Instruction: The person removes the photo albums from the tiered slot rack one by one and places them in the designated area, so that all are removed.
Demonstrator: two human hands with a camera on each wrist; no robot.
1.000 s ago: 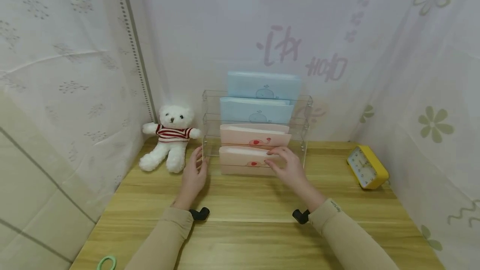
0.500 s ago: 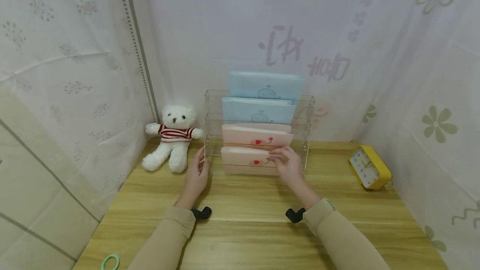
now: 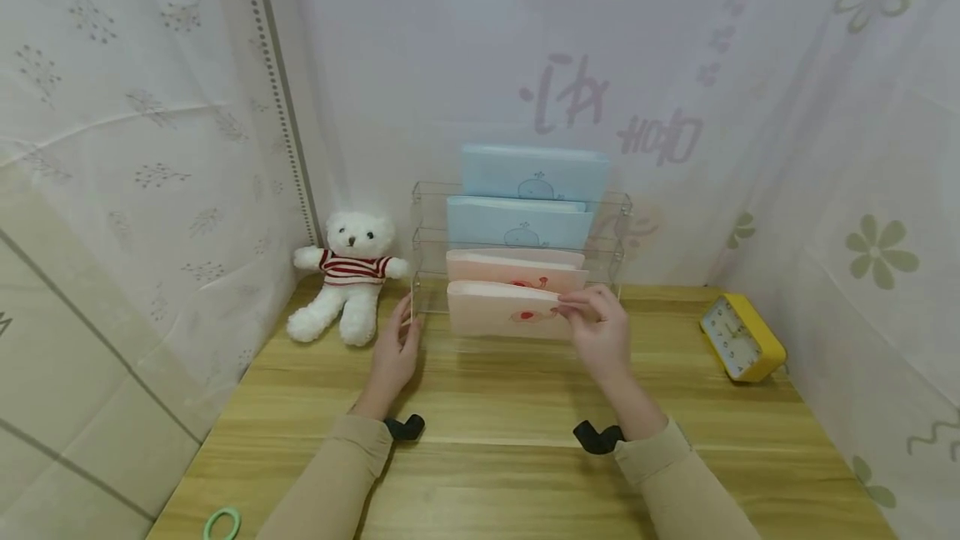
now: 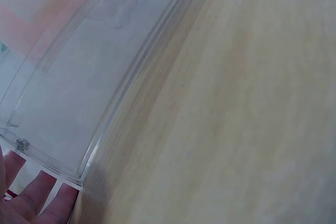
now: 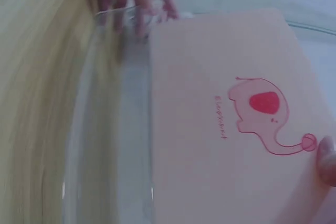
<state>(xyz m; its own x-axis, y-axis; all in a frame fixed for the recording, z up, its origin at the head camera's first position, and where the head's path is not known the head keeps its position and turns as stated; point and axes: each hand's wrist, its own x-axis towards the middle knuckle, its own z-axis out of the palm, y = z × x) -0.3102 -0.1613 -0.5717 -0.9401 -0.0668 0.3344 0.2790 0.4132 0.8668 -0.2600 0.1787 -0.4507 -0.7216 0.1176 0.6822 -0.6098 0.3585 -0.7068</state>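
Two hands [image 3: 393, 352] [image 3: 602, 332], front notebook [image 3: 495, 311] between, edge pinched

Rack [image 4: 68, 108] clear, glossy plastic; front booklet [image 5: 226, 114] smooth, matt paper; bear [image 3: 360, 232] fluffy plush (sweater [image 3: 349, 267] cloth, from here); tabletop [image 3: 480, 477] smooth, wood-grained

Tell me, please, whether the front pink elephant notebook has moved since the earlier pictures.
Yes, upward. Against the clear rack in the head view, the front elephant notebook is higher, covering more of the pink notebook behind; the right hand pinches it.
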